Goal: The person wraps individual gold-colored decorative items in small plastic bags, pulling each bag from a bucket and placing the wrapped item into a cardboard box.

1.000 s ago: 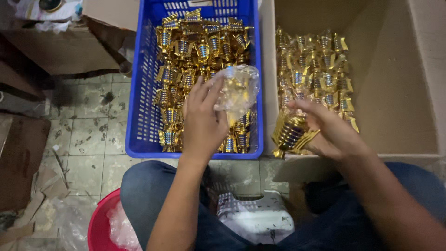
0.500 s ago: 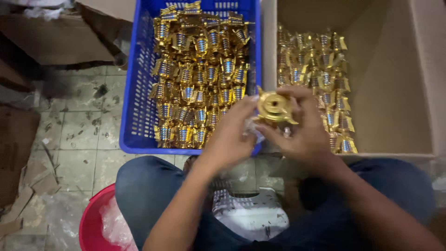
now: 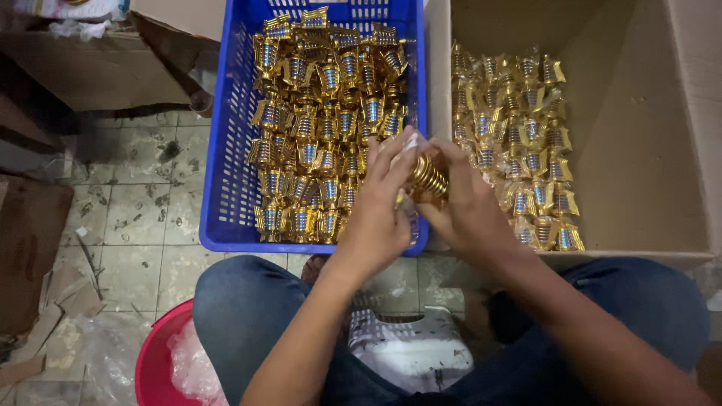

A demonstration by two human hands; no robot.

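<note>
A seated person in blue jeans holds a single gold ribbed piece (image 3: 427, 177) between both hands, just above the near right corner of a blue plastic crate (image 3: 226, 173). The left hand (image 3: 380, 214) is curled with its fingers bent around the near side of the piece, and the right hand (image 3: 462, 203) closes on it from the other side, thumb and fingers pinched against the ribbed body. A bit of clear film (image 3: 410, 143) appears to lie between the fingertips and the piece, though the view is too blurred there to be sure how far it wraps.

The crate is heaped with gold and blue pieces (image 3: 323, 120) of the same kind, lying loose and crosswise. Just beside it, to the right, stands an open cardboard box (image 3: 639, 150), where more gold pieces in clear wrapping (image 3: 519, 143) lie in rough rows along its left side; the rest of the box floor shows bare brown card.

Below the hands, between the person's 2 knees, sits a low white plastic stool (image 3: 410, 349). A red tub (image 3: 154, 361) holding crumpled clear plastic stands at the left knee, on a stained tiled floor (image 3: 135, 188) with scraps of cardboard (image 3: 30, 248) along the left edge.
</note>
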